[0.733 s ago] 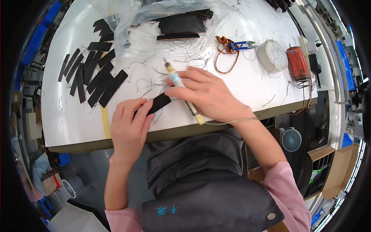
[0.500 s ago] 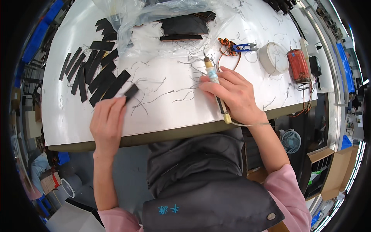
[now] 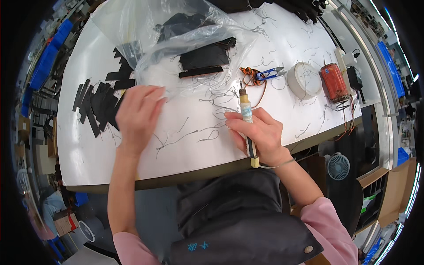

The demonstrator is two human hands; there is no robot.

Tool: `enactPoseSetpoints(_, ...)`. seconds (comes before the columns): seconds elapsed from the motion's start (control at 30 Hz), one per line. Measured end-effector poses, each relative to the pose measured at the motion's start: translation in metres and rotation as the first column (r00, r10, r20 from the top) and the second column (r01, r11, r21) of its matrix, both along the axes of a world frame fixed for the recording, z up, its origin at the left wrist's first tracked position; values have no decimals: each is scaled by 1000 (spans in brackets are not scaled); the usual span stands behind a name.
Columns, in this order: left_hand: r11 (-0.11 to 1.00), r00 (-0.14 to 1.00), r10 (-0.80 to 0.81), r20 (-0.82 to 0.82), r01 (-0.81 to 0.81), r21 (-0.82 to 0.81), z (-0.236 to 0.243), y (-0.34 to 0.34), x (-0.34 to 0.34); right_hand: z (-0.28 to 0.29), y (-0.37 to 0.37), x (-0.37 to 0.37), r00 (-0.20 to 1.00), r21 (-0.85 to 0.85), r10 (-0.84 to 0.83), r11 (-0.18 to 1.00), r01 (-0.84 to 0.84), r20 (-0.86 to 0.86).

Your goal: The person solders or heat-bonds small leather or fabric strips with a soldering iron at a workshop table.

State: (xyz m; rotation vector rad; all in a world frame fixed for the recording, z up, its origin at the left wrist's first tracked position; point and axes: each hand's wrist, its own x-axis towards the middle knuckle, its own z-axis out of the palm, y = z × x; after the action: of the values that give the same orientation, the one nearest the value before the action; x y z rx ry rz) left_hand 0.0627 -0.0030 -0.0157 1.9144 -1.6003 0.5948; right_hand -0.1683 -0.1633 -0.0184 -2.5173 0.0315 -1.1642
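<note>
This looks like a workshop or small factory floor. A broad, white-topped worktable (image 3: 185,157) fills the middle of the frame, littered with fine dark thread ends (image 3: 187,134), flat black rectangular strips (image 3: 104,104) heaped at left, and blue-handled metal thread snips (image 3: 270,73). Blue plastic-looking bins (image 3: 57,35) line the upper left; long white tube lights (image 3: 393,238) and an open brown cardboard box (image 3: 395,194) show at lower right.

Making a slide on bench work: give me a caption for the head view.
Right hand holds a pen-shaped tool over a white table; left hand is near black strips.
</note>
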Motion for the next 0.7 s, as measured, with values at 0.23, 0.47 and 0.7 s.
enactPoseSetpoints(0.23, 997, 998, 31, -61, -27, 71, -13, -98, 14, 0, 1, 2, 1000, 23, -11, 1000, 10, 21)
enactPoseSetpoints(0.47, 988, 985, -27, -168, 52, 144, 3, -66, 1, -1, -2, 1, 998, 55, -25, 998, 22, 55)
enactPoseSetpoints(0.7, 975, 954, -178, -240, 203, 86, -3, 13, -34, 2, -2, 1, 997, 86, -42, 996, 37, 66)
